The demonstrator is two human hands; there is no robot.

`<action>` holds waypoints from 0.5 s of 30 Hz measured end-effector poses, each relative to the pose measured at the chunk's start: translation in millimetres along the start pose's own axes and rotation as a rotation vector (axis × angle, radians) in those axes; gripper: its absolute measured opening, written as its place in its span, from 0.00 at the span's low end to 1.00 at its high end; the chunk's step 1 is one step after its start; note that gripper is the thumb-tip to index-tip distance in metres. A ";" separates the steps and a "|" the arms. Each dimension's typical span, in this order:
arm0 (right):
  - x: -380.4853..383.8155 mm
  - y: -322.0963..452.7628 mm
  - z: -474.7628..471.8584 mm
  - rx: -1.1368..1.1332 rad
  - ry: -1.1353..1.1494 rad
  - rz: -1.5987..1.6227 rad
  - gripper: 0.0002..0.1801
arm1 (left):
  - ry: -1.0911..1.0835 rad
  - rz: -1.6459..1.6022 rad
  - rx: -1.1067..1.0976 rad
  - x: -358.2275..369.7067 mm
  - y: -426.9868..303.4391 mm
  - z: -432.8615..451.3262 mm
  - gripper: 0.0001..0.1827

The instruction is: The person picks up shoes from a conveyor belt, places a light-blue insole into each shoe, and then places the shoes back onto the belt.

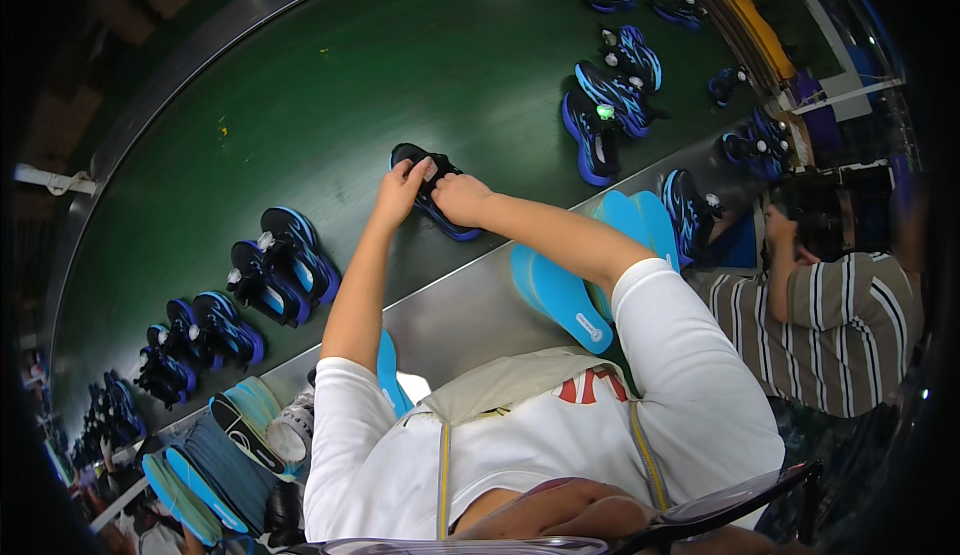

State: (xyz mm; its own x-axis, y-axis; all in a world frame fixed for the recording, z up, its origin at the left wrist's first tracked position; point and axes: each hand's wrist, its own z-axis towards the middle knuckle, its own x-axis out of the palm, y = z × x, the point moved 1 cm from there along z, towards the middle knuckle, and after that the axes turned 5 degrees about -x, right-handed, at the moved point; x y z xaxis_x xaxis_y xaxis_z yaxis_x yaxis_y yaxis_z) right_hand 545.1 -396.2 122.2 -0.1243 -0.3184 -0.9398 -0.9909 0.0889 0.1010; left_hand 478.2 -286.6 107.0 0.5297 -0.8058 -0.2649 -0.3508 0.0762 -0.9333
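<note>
A black sports shoe with a blue and purple sole point(459, 230) lies on the green conveyor belt point(337, 104) in front of me. At its upper end, my left hand point(405, 183) pinches a small pale piece, maybe a tag or tongue label point(430, 170), between thumb and fingers. My right hand point(461, 198) is curled over the shoe's opening, its fingertips against the dark upper; what they grip is hidden. Light-blue insoles point(559, 296) lie in stacks on the metal ledge point(442, 307) under and beside my right forearm.
Paired shoes point(281, 270) stand on the belt at left, more shoes point(611, 104) at right. Bundled insoles point(217, 472) and a tape roll point(291, 435) lie at lower left. A co-worker in a striped shirt point(817, 330) is at the right, beside another shoe point(686, 213).
</note>
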 end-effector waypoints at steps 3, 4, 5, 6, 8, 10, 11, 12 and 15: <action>8.0 -5.5 3.5 -0.038 -0.008 -0.001 0.09 | 0.056 -0.061 -0.012 2.8 0.3 -0.5 0.22; 6.1 -4.3 5.6 -0.041 0.036 -0.015 0.10 | 0.060 -0.072 -0.014 2.1 3.0 0.8 0.22; 4.0 -2.9 7.1 -0.044 0.079 -0.029 0.11 | 0.063 -0.083 -0.016 1.5 5.1 1.0 0.22; 1.6 -2.2 8.8 -0.062 0.176 -0.076 0.11 | 0.054 -0.030 -0.031 0.4 5.3 1.5 0.22; -3.7 -0.8 11.6 -0.100 0.368 -0.172 0.12 | 0.074 -0.050 -0.003 1.1 5.7 0.8 0.22; -11.3 -1.9 19.6 -0.106 0.577 -0.165 0.14 | 0.122 -0.038 -0.007 1.2 2.2 0.6 0.22; -15.9 -2.3 21.0 -0.110 0.681 -0.161 0.15 | 0.157 -0.015 -0.027 0.6 0.4 0.6 0.22; -32.7 4.9 21.2 -0.108 0.674 -0.163 0.16 | 0.181 0.006 -0.053 -4.1 2.2 0.2 0.22; -72.8 18.8 12.5 -0.116 0.656 -0.189 0.17 | 0.127 0.009 -0.024 -6.9 6.7 0.3 0.22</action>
State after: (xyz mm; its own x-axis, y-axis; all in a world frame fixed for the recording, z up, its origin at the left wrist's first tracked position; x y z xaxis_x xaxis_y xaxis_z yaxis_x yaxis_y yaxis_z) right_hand 536.2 -359.6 188.4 0.0815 -0.8270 -0.5563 -0.9932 -0.1139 0.0237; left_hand 472.4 -280.4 102.5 0.4248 -0.8731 -0.2393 -0.3744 0.0713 -0.9245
